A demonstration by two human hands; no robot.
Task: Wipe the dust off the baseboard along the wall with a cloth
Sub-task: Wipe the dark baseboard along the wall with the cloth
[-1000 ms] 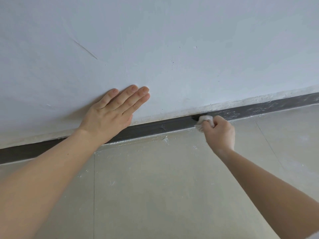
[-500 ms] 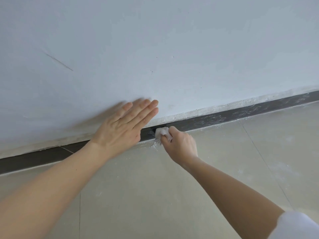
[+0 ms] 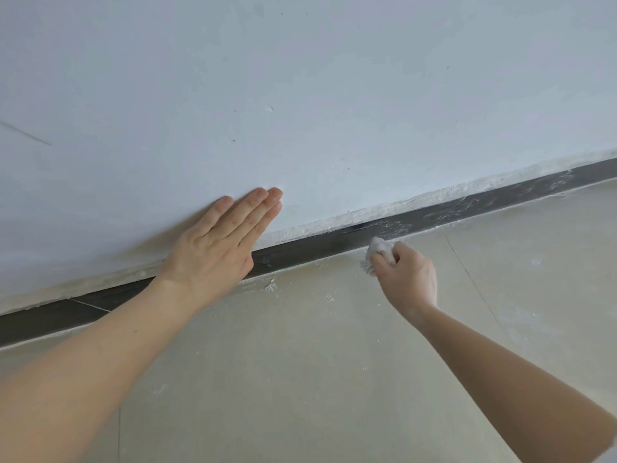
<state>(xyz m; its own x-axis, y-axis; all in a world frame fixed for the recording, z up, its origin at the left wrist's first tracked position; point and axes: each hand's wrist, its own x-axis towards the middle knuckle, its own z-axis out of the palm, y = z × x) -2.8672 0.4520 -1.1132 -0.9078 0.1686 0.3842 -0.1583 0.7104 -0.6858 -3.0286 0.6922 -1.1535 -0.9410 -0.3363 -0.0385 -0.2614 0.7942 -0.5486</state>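
A dark grey baseboard (image 3: 310, 247) runs along the foot of the white wall, rising from lower left to upper right. White dust streaks cover its right stretch; the part left of my right hand looks darker and cleaner. My right hand (image 3: 409, 279) grips a small bunched white cloth (image 3: 379, 248) at the baseboard's lower edge, where it meets the floor. My left hand (image 3: 217, 255) lies flat with straight fingers against the wall, its palm overlapping the baseboard.
The white wall (image 3: 300, 95) fills the upper half, with a rough plaster edge just above the baseboard. Beige floor tiles (image 3: 300, 362) below carry specks and smears of white dust near the wall.
My right hand with the cloth has slid back to the right along the baseboard, away from my left hand. My left hand stays flat on the wall.
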